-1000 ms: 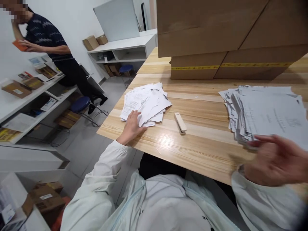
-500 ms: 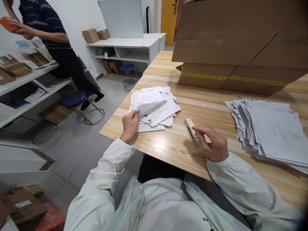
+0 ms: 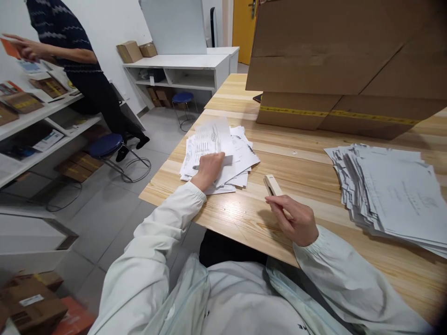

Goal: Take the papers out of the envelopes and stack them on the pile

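Left hand [image 3: 209,168] pinches a sheet [image 3: 211,134] (bent) over loose papers [image 3: 244,156]; right hand [image 3: 292,215] curls at the stapler [image 3: 273,184]. Its grip there I cannot tell.

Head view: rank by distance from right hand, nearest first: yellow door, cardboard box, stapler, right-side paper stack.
1. Stapler: at the right hand's fingertips.
2. Paper stack: to the right.
3. Cardboard box: across the table.
4. Yellow door: background, beyond the table.
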`<state>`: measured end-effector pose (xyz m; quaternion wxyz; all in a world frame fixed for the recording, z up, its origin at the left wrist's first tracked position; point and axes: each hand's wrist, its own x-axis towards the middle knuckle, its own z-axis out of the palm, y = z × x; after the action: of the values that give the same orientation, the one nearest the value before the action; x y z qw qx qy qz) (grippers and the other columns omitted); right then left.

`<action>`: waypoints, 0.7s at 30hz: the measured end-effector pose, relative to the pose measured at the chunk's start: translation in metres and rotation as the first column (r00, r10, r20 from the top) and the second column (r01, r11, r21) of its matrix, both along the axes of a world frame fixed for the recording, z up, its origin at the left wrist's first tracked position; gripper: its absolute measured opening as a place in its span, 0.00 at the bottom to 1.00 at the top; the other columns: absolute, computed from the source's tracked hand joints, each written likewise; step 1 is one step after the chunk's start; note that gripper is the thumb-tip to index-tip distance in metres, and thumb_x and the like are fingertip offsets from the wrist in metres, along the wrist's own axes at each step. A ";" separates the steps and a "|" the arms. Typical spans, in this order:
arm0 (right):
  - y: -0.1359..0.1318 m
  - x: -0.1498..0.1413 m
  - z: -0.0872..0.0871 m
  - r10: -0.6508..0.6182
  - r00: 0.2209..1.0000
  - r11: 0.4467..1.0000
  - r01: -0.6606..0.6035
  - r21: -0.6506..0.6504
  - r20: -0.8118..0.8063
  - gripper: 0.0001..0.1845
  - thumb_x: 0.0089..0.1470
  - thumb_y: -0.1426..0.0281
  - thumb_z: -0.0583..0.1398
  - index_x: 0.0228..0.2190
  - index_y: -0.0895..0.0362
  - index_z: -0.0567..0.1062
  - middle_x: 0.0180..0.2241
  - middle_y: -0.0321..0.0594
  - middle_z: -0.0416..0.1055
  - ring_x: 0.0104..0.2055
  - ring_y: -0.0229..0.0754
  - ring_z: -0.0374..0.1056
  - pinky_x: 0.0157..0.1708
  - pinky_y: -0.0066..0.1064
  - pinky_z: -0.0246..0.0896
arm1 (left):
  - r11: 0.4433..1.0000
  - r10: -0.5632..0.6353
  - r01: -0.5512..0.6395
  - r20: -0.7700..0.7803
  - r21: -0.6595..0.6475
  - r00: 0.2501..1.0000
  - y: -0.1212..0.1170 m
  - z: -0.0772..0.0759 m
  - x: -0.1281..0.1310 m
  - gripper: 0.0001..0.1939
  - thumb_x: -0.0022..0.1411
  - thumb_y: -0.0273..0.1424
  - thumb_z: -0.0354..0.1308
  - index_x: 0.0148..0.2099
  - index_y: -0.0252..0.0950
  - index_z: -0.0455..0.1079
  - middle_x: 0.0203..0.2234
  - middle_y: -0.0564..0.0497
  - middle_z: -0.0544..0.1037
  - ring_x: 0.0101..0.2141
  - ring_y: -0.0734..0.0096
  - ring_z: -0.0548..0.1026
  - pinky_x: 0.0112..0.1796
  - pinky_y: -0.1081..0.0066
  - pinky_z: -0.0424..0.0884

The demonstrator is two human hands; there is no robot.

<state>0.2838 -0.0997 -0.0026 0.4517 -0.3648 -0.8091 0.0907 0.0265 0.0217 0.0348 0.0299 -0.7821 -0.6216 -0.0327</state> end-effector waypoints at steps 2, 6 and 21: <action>-0.001 0.001 -0.001 0.010 1.000 1.000 -0.010 0.000 0.004 0.16 0.59 0.81 0.58 0.46 0.55 0.75 0.32 0.40 0.78 0.32 0.38 0.75 0.31 0.28 0.67 | 0.998 -0.039 0.038 -0.022 -0.055 0.999 0.001 -0.002 -0.002 0.13 0.71 0.30 0.47 0.49 0.33 0.72 0.39 0.38 0.81 0.42 0.53 0.80 0.40 0.62 0.71; -0.001 0.002 -0.003 0.012 1.000 1.000 -0.012 0.009 0.009 0.16 0.59 0.81 0.59 0.46 0.55 0.74 0.31 0.39 0.77 0.31 0.37 0.74 0.30 0.27 0.66 | 0.987 -0.106 0.096 -0.078 -0.130 0.991 0.007 0.001 -0.007 0.14 0.68 0.26 0.50 0.54 0.33 0.68 0.41 0.38 0.81 0.42 0.54 0.80 0.42 0.62 0.70; -0.005 -0.003 -0.002 -0.020 1.000 0.995 0.018 -0.098 -0.021 0.12 0.62 0.75 0.58 0.44 0.54 0.77 0.31 0.38 0.80 0.29 0.37 0.76 0.29 0.28 0.68 | 0.967 -0.232 0.229 0.008 0.114 0.973 -0.091 0.006 -0.016 0.21 0.66 0.16 0.44 0.54 0.37 0.68 0.38 0.45 0.83 0.34 0.68 0.81 0.29 0.74 0.69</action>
<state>0.2806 -0.1044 -0.0049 0.4431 -0.3932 -0.7951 0.1301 0.0101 -0.0692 0.0404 0.0633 -0.8458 -0.5238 -0.0790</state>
